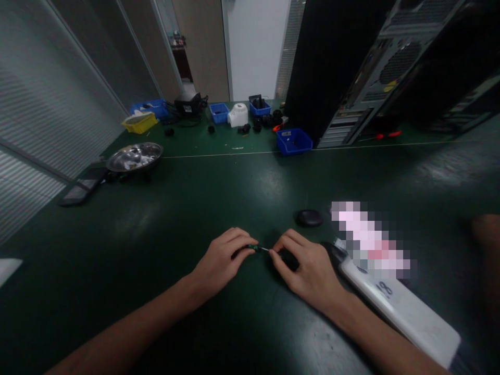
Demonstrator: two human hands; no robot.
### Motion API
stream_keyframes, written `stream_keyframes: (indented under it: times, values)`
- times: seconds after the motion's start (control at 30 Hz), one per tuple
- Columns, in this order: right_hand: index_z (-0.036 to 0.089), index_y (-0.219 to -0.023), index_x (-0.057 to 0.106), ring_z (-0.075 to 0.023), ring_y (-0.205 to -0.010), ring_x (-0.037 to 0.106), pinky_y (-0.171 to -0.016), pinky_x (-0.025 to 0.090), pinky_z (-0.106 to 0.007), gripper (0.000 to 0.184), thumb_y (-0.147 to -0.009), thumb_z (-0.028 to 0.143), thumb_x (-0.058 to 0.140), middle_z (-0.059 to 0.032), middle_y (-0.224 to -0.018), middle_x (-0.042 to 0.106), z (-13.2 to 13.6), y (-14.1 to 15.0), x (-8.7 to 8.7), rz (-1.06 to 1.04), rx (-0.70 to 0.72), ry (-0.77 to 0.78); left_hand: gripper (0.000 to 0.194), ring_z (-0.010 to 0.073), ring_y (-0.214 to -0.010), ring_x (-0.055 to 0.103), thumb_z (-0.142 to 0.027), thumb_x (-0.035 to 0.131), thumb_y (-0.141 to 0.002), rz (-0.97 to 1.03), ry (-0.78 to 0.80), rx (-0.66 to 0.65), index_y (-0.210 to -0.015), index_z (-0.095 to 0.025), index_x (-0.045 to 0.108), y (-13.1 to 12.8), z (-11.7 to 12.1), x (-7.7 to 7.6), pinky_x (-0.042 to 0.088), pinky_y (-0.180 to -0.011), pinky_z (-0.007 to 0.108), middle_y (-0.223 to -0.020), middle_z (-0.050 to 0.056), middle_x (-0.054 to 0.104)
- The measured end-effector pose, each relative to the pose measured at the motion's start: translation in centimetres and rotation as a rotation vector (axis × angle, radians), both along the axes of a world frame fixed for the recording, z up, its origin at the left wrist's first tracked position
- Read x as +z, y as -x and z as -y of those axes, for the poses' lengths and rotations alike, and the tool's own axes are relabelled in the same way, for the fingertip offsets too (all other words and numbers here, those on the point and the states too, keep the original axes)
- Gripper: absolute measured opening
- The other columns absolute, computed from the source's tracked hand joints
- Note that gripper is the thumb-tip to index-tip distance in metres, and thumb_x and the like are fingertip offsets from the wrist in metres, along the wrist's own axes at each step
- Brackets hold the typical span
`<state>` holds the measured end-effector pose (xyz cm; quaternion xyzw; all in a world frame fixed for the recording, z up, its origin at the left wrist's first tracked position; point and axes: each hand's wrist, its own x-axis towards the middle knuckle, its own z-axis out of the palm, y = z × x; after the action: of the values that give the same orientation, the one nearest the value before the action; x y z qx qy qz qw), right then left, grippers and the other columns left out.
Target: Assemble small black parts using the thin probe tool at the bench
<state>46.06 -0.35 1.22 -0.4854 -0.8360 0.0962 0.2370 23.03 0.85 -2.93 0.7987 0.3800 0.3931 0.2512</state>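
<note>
Over the green tabletop (219,203), my left hand (226,252) pinches a small dark green piece (253,247) that looks like a circuit board. A thin silvery strip or wire (264,249) runs from it towards the right. My right hand (307,260) has thumb and forefinger closed on the far end of that strip. Fingers cover part of both, so their exact kind is unclear. Just beyond my right hand lies a black computer mouse (310,218).
A white power strip (402,307) marked 18 lies right of my right forearm. Farther back stand a metal bowl (135,157), a blue bin (294,141), a yellow tray (139,123) and a tall black computer case (332,67). Another person's hand (486,229) shows at the right edge.
</note>
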Motion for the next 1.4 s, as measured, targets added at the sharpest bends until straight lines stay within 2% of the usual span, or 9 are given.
stream_keyframes:
  times: [0.27,0.4,0.6,0.8,1.03,1.23,1.4]
  values:
    - [0.022,-0.088,0.062,-0.0153,-0.075,0.062,-0.067,0.044,-0.028,0.020,-0.101,0.033,0.051,-0.0024,-0.092,0.064,-0.11,-0.01,-0.28,0.005,0.011,0.015,0.018,0.0191,-0.100,0.068,-0.019,0.062,-0.096,0.051,-0.012,-0.029,-0.108,-0.025,0.074,0.13,-0.25,0.28,0.057,-0.089,0.037,-0.106,0.006,0.071]
    - [0.022,-0.090,0.061,-0.0148,-0.077,0.061,-0.069,0.044,-0.028,0.020,-0.102,0.032,0.050,-0.0025,-0.093,0.063,-0.11,0.00,-0.35,-0.043,0.053,0.038,0.016,0.0170,-0.099,0.068,-0.019,0.064,-0.095,0.076,0.005,-0.044,-0.106,-0.024,0.075,0.23,-0.33,0.25,0.057,-0.090,0.035,-0.106,0.004,0.072]
    - [0.022,-0.091,0.062,-0.0141,-0.072,0.059,-0.064,0.041,-0.028,0.020,-0.103,0.032,0.050,-0.0021,-0.093,0.062,-0.06,0.12,-0.27,0.013,0.062,0.049,0.022,0.0179,-0.101,0.067,-0.017,0.057,-0.099,-0.007,-0.066,-0.059,-0.112,-0.023,0.074,0.21,-0.19,0.01,0.056,-0.088,0.035,-0.108,0.006,0.071]
    - [0.021,-0.090,0.061,-0.0148,-0.079,0.061,-0.070,0.044,-0.027,0.019,-0.103,0.030,0.051,-0.0024,-0.092,0.061,-0.07,0.21,0.13,-0.152,0.092,0.072,0.014,0.0156,-0.097,0.069,-0.024,0.067,-0.094,0.125,0.022,-0.020,-0.103,-0.026,0.077,0.43,-0.30,0.13,0.057,-0.087,0.031,-0.105,0.003,0.073]
    - [0.022,-0.094,0.063,-0.0139,-0.075,0.059,-0.065,0.041,-0.027,0.015,-0.102,0.028,0.052,-0.0018,-0.095,0.061,-0.13,0.02,-0.21,0.012,0.119,0.068,0.024,0.0162,-0.100,0.066,-0.015,0.056,-0.099,-0.077,-0.143,-0.140,-0.113,-0.020,0.074,0.44,-0.18,-0.05,0.055,-0.087,0.032,-0.109,0.006,0.071]
    - [0.021,-0.091,0.062,-0.0137,-0.076,0.059,-0.069,0.043,-0.027,0.017,-0.103,0.029,0.052,-0.0018,-0.092,0.061,-0.19,0.02,-0.53,-0.111,0.129,0.077,0.018,0.0117,-0.097,0.067,-0.017,0.062,-0.097,0.020,-0.101,-0.080,-0.109,-0.019,0.075,0.24,-0.18,0.03,0.054,-0.087,0.025,-0.107,0.003,0.072]
    - [0.021,-0.095,0.064,-0.0131,-0.074,0.058,-0.064,0.040,-0.027,0.015,-0.102,0.028,0.052,-0.0016,-0.095,0.061,-0.31,-0.04,-0.47,-0.007,0.154,0.056,0.021,0.0124,-0.099,0.065,-0.015,0.059,-0.099,-0.075,-0.142,-0.141,-0.111,-0.019,0.075,0.45,-0.12,0.22,0.053,-0.086,0.026,-0.108,0.004,0.071]
